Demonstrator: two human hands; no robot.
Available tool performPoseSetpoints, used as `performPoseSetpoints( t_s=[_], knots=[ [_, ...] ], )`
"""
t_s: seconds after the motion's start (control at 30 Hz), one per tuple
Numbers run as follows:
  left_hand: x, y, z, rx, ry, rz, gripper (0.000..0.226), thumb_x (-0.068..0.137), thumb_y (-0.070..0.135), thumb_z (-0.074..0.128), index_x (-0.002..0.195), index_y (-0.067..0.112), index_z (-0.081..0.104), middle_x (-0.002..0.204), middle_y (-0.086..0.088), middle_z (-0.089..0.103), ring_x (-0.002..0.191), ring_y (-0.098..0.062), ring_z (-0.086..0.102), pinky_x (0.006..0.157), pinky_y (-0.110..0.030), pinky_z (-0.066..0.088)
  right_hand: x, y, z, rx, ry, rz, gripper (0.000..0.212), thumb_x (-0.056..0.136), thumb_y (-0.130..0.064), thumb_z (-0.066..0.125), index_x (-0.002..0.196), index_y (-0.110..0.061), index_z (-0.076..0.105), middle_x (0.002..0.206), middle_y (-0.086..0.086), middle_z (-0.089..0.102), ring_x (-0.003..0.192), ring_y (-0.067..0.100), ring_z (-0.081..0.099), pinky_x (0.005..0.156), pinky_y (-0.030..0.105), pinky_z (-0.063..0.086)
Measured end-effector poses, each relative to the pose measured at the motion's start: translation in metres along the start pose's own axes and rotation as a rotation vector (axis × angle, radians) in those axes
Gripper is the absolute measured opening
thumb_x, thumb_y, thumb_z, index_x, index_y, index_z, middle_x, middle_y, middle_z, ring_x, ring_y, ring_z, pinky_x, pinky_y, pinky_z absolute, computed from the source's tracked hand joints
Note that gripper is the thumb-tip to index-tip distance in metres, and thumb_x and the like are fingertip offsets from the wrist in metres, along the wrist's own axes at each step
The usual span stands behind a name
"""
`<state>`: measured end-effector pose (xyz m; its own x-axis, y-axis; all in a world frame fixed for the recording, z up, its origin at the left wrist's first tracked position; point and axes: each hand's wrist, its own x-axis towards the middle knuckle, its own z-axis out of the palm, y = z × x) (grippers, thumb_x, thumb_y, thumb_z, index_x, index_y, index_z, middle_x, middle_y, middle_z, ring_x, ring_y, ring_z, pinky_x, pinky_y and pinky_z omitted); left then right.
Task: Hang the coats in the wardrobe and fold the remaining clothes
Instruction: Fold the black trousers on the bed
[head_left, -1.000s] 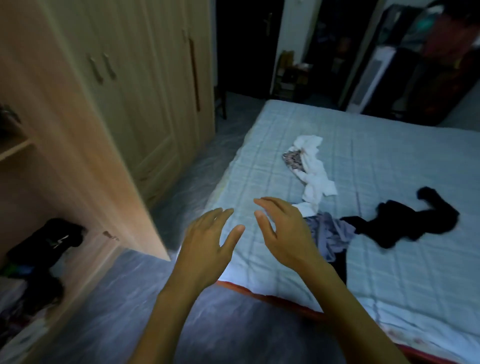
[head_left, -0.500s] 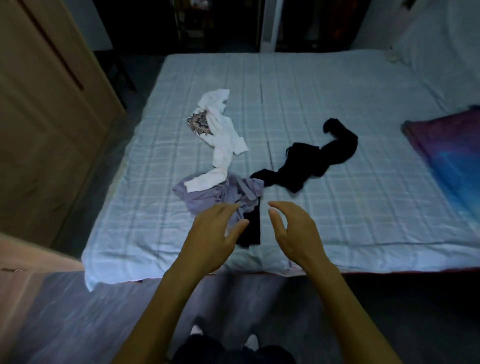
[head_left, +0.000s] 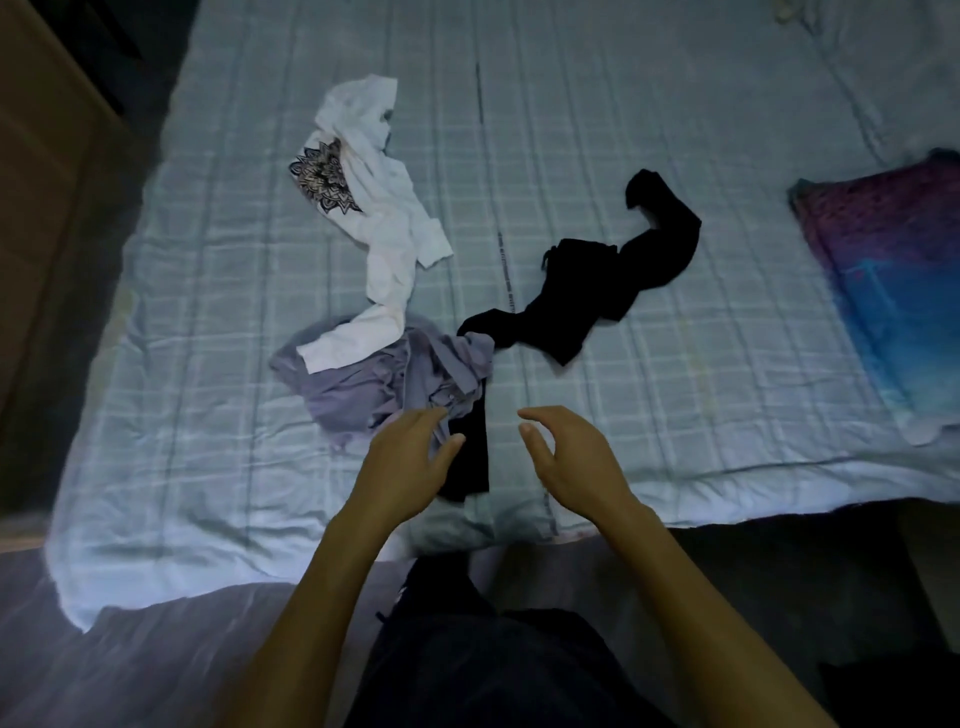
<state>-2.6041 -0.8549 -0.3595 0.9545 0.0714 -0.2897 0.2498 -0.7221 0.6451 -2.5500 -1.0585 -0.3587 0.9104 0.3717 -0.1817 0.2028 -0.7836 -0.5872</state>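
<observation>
Three crumpled garments lie on the pale checked bed (head_left: 649, 130). A white garment (head_left: 387, 244) with a dark patterned print stretches from the upper left down onto a lilac garment (head_left: 363, 384). A black garment (head_left: 592, 291) sprawls to the right, and a black strip (head_left: 470, 462) runs toward the bed's near edge. My left hand (head_left: 410, 462) hovers with fingers apart at the near edge of the lilac garment, its fingertips at the cloth. My right hand (head_left: 566, 457) is open just right of the black strip, holding nothing.
A purple and blue pillow (head_left: 893, 291) lies at the bed's right side. A wooden wardrobe door (head_left: 47, 171) stands at the left. Grey floor (head_left: 156, 660) shows below the bed's near edge, where my dark-clothed legs stand.
The view has swung from the wardrobe to the bed and tilted down closer to the clothes. Both open hands now reach over the bed's near edge by the lilac garment.
</observation>
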Motion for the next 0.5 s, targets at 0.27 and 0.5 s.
performPoseSetpoints(
  t_s=[0.27,0.5],
  knots=[
    [0.096,-0.021,-0.013,-0.058,-0.109,0.03,0.036,0.096,0.025,0.051,0.128,0.008,0.053,0.126,-0.014,0.057,0.114,-0.031,0.052,0.087,-0.033,0.04,0.088,0.002,0.006,-0.017,-0.095,0.106,0.036,0.099,-0.031,0.046,0.128,-0.012,0.058,0.128,0.006,0.058,0.117,0.021,0.053,0.094,0.023,0.036],
    [0.169,-0.01,0.006,-0.014,-0.224,0.015,0.044,0.096,0.034,0.048,0.134,0.013,0.046,0.133,-0.012,0.052,0.116,-0.03,0.051,0.089,-0.035,0.041,0.139,0.031,0.002,-0.012,-0.124,0.176,0.036,0.098,-0.032,0.047,0.127,-0.012,0.058,0.128,0.009,0.059,0.116,0.024,0.054,0.096,0.033,0.042]
  ],
)
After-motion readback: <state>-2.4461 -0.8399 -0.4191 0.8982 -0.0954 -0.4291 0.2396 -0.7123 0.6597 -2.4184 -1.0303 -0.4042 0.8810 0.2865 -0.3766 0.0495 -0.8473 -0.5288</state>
